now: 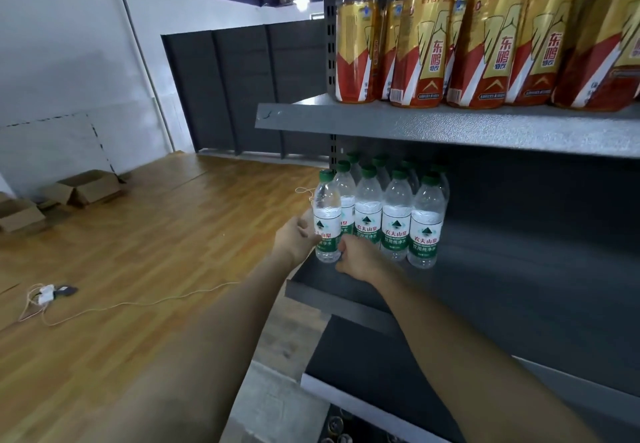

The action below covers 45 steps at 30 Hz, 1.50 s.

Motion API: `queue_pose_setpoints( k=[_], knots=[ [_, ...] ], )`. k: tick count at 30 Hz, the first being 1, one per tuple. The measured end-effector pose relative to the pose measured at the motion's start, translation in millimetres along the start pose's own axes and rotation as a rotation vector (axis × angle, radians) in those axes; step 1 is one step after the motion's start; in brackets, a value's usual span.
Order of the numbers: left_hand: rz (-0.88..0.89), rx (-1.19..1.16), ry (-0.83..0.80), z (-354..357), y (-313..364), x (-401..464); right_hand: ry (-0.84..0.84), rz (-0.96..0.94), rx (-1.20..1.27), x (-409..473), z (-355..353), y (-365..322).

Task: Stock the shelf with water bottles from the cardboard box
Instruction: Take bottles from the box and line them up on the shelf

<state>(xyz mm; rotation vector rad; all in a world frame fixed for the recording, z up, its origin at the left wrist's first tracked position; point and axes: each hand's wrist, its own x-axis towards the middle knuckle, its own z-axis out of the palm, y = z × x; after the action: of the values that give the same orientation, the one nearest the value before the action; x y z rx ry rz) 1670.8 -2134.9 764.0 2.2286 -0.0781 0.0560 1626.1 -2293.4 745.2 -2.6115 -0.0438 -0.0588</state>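
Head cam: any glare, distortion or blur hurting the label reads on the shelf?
Head view: wide-angle bend bows the grey metal upper shelf edge and stretches the forearms; the ceiling lamp blooms; gold-and-red drink bottles are soft near the top edge; green-capped clear water bottles stay legible, though shaded under that shelf.

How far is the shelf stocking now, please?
Done: several water bottles stand on the middle shelf. In hand: the left hand and right hand hold the leftmost bottle at the edge. Left: the shelf's right part is bare.
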Motion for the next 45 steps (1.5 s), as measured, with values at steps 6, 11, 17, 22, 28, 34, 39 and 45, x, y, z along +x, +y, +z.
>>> queue_pose_setpoints(
  k=[6,11,17,22,28,34,39,45],
  knots=[
    [-0.006,0.156,-0.011,-23.8,-43.6,-41.8,-0.025,0.058,0.016,-35.1,36.2,-26.1],
    [0.008,0.285,-0.111,-23.2,-98.2,-86.1,-0.102,0.075,0.047,-72.4,85.9,-40.3],
    [-0.159,0.262,-0.316,-3.8,-188.7,-151.1,-0.3,0.141,0.002,-117.9,177.2,-41.6],
    [-0.388,0.299,-0.398,22.0,-275.5,-210.1,-0.508,0.177,-0.021,-162.5,273.5,-22.0],
    [-0.693,0.24,-0.454,96.7,-400.5,-295.4,-0.842,0.207,-0.053,-228.8,411.0,49.2],
    [-0.871,0.225,-0.572,199.7,-505.4,-353.7,-0.872,0.51,0.075,-272.6,527.1,142.6],
    [-0.99,0.183,-0.556,287.1,-569.2,-381.0,-0.839,0.613,0.088,-282.6,597.3,210.7],
    [-1.032,0.142,-0.584,394.6,-628.0,-386.2,-0.884,0.578,0.012,-276.0,679.3,291.9]
  ],
)
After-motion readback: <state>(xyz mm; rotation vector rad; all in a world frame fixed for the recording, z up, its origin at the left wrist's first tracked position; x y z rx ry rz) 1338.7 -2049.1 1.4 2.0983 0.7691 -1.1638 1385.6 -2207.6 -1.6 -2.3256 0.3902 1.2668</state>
